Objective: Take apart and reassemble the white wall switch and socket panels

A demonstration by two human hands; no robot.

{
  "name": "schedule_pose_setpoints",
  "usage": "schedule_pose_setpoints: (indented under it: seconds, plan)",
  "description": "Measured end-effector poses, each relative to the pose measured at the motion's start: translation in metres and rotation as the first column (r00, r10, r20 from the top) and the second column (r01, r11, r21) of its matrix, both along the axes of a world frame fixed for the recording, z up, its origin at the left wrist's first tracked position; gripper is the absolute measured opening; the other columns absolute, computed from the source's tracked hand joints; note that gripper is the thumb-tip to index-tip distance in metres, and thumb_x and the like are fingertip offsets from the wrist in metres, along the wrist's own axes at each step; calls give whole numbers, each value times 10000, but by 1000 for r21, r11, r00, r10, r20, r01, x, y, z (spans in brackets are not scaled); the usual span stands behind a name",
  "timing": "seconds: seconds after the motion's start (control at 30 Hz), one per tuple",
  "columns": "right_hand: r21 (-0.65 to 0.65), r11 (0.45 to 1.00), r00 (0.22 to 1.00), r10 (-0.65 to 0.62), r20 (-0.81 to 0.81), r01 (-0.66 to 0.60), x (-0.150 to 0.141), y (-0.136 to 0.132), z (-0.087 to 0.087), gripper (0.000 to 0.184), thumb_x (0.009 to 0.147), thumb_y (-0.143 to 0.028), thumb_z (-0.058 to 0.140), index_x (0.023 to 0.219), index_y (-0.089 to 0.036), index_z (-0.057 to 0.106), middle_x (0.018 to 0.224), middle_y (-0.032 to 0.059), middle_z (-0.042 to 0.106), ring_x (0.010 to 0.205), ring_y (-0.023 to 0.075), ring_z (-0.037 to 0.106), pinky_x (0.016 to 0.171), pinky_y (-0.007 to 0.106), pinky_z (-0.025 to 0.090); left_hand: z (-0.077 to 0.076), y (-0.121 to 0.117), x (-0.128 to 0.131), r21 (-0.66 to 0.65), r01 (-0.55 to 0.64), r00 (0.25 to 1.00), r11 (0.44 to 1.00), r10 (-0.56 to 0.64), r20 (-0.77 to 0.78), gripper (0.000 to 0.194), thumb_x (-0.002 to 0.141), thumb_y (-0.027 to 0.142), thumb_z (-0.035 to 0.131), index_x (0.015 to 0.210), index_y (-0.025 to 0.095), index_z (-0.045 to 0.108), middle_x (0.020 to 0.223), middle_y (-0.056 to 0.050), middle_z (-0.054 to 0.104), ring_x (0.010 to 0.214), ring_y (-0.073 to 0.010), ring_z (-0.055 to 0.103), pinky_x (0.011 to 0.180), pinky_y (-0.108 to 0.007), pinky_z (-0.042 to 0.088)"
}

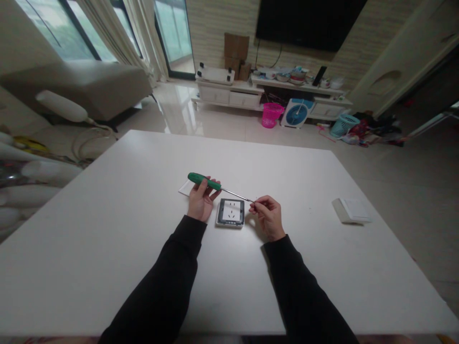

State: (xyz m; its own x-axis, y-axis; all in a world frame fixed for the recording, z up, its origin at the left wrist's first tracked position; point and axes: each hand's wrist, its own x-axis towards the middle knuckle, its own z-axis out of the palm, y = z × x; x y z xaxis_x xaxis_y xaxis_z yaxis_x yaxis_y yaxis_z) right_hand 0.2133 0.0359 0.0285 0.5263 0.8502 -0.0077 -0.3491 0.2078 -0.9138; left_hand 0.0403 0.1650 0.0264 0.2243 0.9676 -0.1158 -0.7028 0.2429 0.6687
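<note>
My left hand [201, 200] is closed around the green handle of a screwdriver [204, 181], held above the white table [107, 229]. Its metal shaft runs to the right, and my right hand [268, 216] pinches the tip between thumb and fingers. A wall socket [230, 212] with a dark frame lies flat on the table between my hands, just below the shaft. A white cover plate [185, 188] lies behind my left hand, partly hidden by it.
A second white switch unit [352, 210] lies at the table's right side. Beyond the table are a sofa [82, 86], a low TV cabinet [272, 93], a pink bin [271, 114] and a small fan [297, 113] on the tiled floor.
</note>
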Motion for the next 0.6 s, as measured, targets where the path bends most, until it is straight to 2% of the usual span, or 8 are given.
schedule_pose_setpoints:
  seconds: [0.6]
  plan:
    - [-29, 1000, 999, -5, 53, 7, -1, -1, 0, 131, 664, -219, 836, 710, -204, 714, 623, -2, 751, 546, 150, 701, 539, 243, 533, -3, 2, -2, 4, -20, 1000, 1000, 20, -21, 434, 689, 430, 937, 953, 182, 698, 882, -22, 777, 885, -205, 773, 793, -318, 592]
